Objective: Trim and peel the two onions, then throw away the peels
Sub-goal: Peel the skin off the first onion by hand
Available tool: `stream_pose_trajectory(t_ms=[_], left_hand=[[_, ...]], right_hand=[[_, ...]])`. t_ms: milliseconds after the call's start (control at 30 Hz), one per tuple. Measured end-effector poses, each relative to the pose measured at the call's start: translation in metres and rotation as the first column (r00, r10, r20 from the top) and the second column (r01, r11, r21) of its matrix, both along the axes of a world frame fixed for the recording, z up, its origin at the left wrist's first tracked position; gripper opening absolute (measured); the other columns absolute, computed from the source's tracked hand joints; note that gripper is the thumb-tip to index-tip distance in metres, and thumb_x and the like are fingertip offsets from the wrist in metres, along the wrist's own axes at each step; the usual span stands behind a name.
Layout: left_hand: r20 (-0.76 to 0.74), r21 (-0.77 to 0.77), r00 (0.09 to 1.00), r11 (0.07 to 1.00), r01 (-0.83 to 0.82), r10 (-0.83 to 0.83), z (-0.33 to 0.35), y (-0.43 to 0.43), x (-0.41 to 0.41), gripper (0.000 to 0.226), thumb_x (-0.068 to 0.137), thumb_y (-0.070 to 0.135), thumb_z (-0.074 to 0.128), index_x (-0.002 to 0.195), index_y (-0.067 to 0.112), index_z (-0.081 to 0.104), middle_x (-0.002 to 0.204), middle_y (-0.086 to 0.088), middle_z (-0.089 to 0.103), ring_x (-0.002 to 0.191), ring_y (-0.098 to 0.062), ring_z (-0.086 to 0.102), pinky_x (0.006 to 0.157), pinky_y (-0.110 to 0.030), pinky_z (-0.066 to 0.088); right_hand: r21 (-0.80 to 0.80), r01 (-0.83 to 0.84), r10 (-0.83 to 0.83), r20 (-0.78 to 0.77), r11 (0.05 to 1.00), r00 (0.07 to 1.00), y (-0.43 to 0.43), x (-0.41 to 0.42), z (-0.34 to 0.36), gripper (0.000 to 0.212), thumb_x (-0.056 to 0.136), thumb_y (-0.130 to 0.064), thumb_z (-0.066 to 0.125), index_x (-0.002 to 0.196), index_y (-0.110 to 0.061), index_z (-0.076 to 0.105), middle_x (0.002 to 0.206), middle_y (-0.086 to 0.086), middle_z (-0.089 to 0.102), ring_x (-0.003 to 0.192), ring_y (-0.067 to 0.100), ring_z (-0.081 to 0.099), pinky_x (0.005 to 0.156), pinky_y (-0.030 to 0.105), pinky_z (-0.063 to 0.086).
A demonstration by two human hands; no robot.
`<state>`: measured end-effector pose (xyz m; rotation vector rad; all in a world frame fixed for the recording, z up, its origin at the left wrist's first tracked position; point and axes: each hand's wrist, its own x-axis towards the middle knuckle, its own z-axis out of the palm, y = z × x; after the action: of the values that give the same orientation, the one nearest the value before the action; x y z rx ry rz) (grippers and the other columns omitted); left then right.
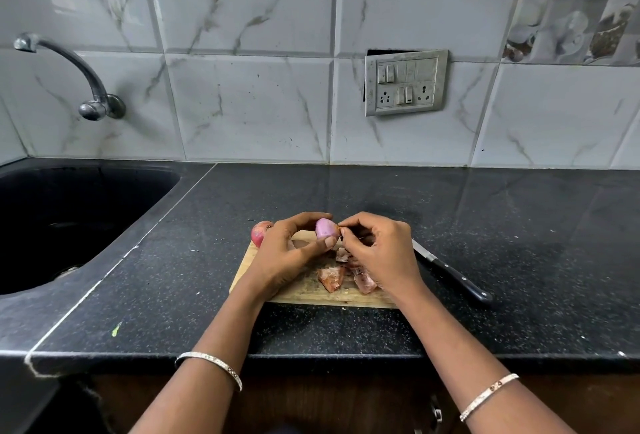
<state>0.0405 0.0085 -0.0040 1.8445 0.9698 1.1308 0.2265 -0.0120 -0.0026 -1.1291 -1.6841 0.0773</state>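
My left hand [289, 253] holds a mostly peeled purple onion [325, 228] above a wooden cutting board [304, 290]. My right hand [377, 253] pinches a thin strip of skin at the onion's right end. A second onion [260, 232], red and unpeeled, rests at the board's far left corner, partly hidden behind my left hand. Several loose peels [332, 277] lie on the board under my hands.
A black-handled knife [450, 272] lies on the black granite counter [519, 243] just right of the board. A dark sink [69, 219] sits at the left with a tap [86, 80] above it. A switch and socket plate [405, 82] hangs on the tiled wall.
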Motion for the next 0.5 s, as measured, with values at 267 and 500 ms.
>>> stream_pose_trajectory(t_ms=[267, 500], left_hand=[[0.170, -0.134, 0.985, 0.989, 0.067, -0.044, 0.0039, -0.0050, 0.0025, 0.033, 0.091, 0.026, 0.074, 0.123, 0.017, 0.068, 0.114, -0.007, 0.075, 0.102, -0.024, 0.074, 0.092, -0.041, 0.060], [0.285, -0.242, 0.953, 0.955, 0.172, -0.100, 0.0087, -0.0072, 0.0042, 0.025, 0.099, 0.004, 0.056, 0.122, 0.006, 0.065, 0.092, -0.009, 0.076, 0.077, -0.021, 0.076, 0.065, -0.021, 0.057]], right_hand=[[0.085, 0.003, -0.012, 0.110, 0.996, 0.994, 0.0000, -0.0001, 0.0003, 0.006, 0.092, -0.019, 0.066, 0.093, -0.021, 0.071, 0.088, -0.014, 0.068, 0.079, 0.007, 0.064, 0.067, 0.036, 0.054], [0.080, -0.074, 0.068, 0.072, 0.994, 0.995, -0.0017, 0.0008, 0.0051, 0.007, 0.092, -0.010, 0.068, 0.092, -0.017, 0.070, 0.087, -0.013, 0.069, 0.083, 0.004, 0.064, 0.072, 0.027, 0.052]])
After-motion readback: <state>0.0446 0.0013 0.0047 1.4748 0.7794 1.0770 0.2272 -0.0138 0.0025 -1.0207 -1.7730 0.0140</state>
